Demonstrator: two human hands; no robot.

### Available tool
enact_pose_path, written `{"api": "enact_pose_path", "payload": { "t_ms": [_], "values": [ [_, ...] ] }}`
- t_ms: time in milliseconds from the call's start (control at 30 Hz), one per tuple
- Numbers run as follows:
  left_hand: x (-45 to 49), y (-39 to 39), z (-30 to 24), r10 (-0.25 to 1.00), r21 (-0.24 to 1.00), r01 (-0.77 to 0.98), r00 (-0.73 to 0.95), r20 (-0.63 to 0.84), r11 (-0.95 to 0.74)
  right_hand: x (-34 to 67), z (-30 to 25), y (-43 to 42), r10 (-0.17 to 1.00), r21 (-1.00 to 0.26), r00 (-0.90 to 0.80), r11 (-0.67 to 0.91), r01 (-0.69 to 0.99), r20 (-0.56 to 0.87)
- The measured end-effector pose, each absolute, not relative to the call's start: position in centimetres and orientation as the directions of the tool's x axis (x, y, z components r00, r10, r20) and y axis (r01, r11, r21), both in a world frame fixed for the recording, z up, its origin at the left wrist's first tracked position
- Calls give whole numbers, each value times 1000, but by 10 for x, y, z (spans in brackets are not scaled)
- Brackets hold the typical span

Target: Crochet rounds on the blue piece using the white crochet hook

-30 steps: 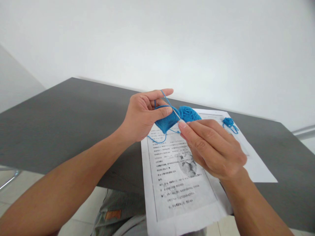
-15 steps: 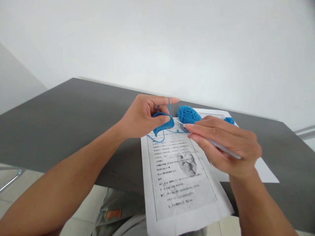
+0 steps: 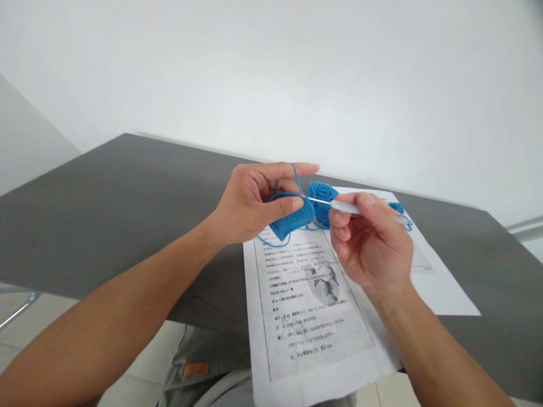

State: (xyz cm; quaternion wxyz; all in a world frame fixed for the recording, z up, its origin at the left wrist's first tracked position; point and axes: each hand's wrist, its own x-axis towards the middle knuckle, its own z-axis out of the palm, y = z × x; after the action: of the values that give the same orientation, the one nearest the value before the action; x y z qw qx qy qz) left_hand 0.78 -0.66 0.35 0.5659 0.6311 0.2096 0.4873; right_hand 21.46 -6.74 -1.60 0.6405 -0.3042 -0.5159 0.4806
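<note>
Pinched between thumb and fingers of my left hand is a blue crochet piece, its ribbed side facing me. The index finger is stretched out to the right, with a strand of blue yarn looped over it and running down to the work. My right hand is closed around the pale grey handle of a crochet hook. The hook's thin metal shaft points left, and its tip meets the top edge of the piece near my left thumb. Just behind sits a ball of blue yarn, partly hidden by the hook and my hand.
A printed sheet with text and a dark picture hangs over the near table edge. Another white sheet lies under it to the right, with a small blue yarn bundle on it. The dark table meets a white wall behind.
My right hand has rolled palm-up, so the hook now lies nearly level instead of slanting down to the right. The left hand and crochet piece have shifted slightly right, showing more of the piece.
</note>
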Motion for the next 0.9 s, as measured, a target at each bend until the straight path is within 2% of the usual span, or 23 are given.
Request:
{"api": "enact_pose_path", "payload": {
  "t_ms": [67, 167, 267, 467, 567, 667, 767, 833, 900],
  "values": [
    [12, -10, 3, 830, 907, -294, 387, 401, -301, 204, -20, -65, 914, -861, 61, 399, -317, 401],
    [20, -15, 1, 864, 907, -284, 315, 393, -309, 189, -24, -67, 852, -831, 199, 519, -199, 485],
    [26, -19, -2, 903, 920, -291, 264, 340, -262, 181, -24, -73, 795, -819, 297, 570, -67, 529],
    [33, -27, -5, 931, 928, -267, 185, 315, -261, 177, -27, -76, 728, -788, 336, 610, 79, 597],
    [34, -30, -3, 939, 932, -253, 159, 304, -258, 175, -29, -76, 659, -729, 320, 655, 199, 680],
    [34, -30, -2, 940, 926, -289, 168, 297, -241, 177, -30, -77, 536, -581, 233, 697, 420, 811],
    [35, -28, -3, 939, 895, -416, 215, 267, -159, 180, -27, -79, 383, -286, -17, 719, 634, 924],
    [34, -27, -3, 933, 851, -521, 272, 237, -65, 183, -24, -79, 312, -102, -179, 707, 700, 933],
    [33, -26, -1, 919, 809, -587, 332, 214, 24, 185, -22, -80, 266, 2, -262, 697, 717, 928]
  ]
}}
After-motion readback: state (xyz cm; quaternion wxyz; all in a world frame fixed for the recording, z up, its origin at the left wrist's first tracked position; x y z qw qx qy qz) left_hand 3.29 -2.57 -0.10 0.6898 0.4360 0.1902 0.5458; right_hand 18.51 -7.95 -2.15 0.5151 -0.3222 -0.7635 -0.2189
